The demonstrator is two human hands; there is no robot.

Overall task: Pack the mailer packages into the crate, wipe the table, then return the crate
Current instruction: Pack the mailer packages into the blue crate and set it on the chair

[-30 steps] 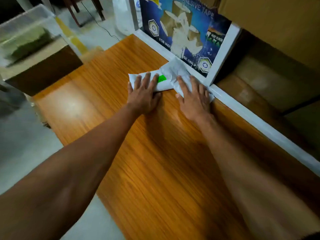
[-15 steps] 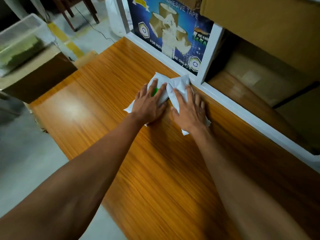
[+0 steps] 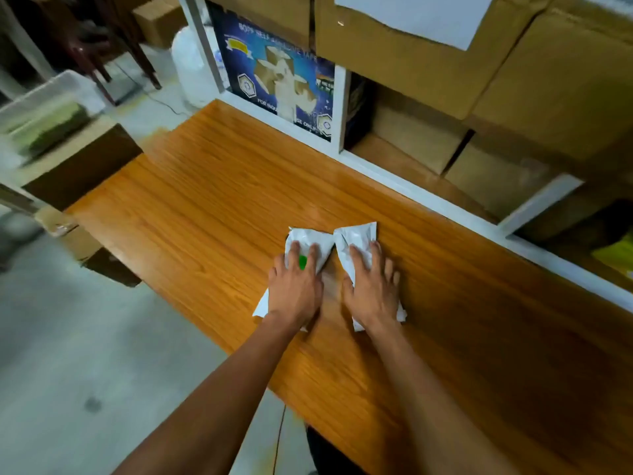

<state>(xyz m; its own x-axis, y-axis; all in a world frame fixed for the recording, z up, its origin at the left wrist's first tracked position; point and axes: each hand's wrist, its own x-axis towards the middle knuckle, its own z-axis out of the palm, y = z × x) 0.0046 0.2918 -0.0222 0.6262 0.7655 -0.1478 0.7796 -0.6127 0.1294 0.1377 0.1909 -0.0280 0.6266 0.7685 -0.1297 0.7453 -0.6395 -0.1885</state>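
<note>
Two white mailer packages side by side on the wooden table (image 3: 205, 200), near corners touching. Left hand (image 3: 296, 293) flat on the left mailer package (image 3: 310, 240), fingers straight and spread, green mark showing between them. Right hand (image 3: 371, 291) flat on the right mailer package (image 3: 356, 234), fingers likewise extended, gripping nothing. Clear crate (image 3: 44, 111) blurred, well apart at far left. Cardboard boxes (image 3: 428, 60) on shelving behind.

bare table (image 3: 205, 200) leftward, shelf frame (image 3: 411, 190) behind
</note>
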